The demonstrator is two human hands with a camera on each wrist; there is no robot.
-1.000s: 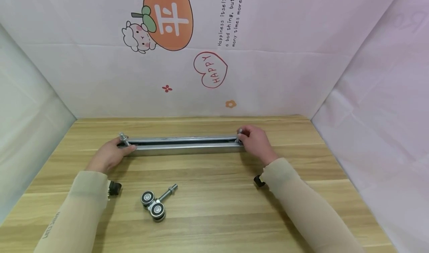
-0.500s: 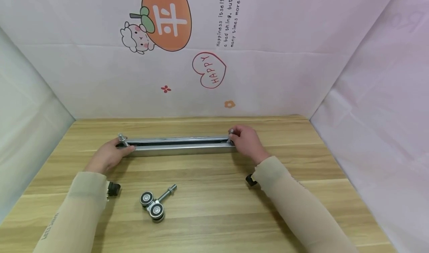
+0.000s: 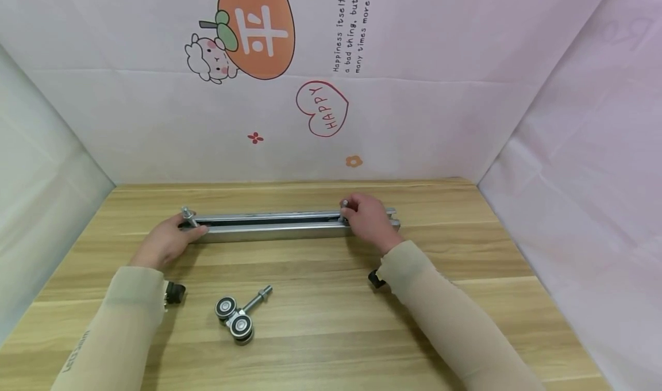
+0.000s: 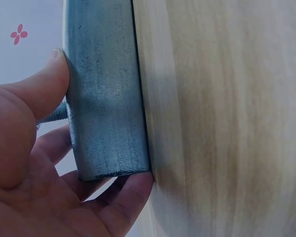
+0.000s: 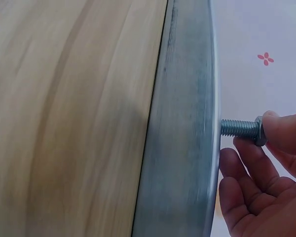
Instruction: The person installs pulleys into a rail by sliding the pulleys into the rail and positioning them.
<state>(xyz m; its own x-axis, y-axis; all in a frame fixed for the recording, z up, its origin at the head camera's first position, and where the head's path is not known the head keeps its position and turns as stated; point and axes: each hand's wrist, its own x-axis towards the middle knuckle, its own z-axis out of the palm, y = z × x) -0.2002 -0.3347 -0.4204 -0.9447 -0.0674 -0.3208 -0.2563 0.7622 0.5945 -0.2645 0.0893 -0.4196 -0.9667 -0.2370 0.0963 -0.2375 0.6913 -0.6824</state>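
A slotted metal rail lies lengthwise on the table, its slot facing up. At its left end my left hand grips the rail, thumb on the near upper edge and fingers around the end. A threaded bolt stands out of the slot there, leaning slightly. Toward the right end, my right hand pinches a second bolt at its nut between thumb and fingers; this bolt also rises from the slot. Whatever the bolts join inside the rail is hidden.
A loose twin-wheel roller trolley with a bolt lies on the wooden table in front of the rail. A white printed backdrop stands behind the table, with white sheets at both sides.
My right hand has slid the right bolt leftward along the slot, uncovering the rail's right end. The left hand stays at the left end; the loose trolley has not moved.
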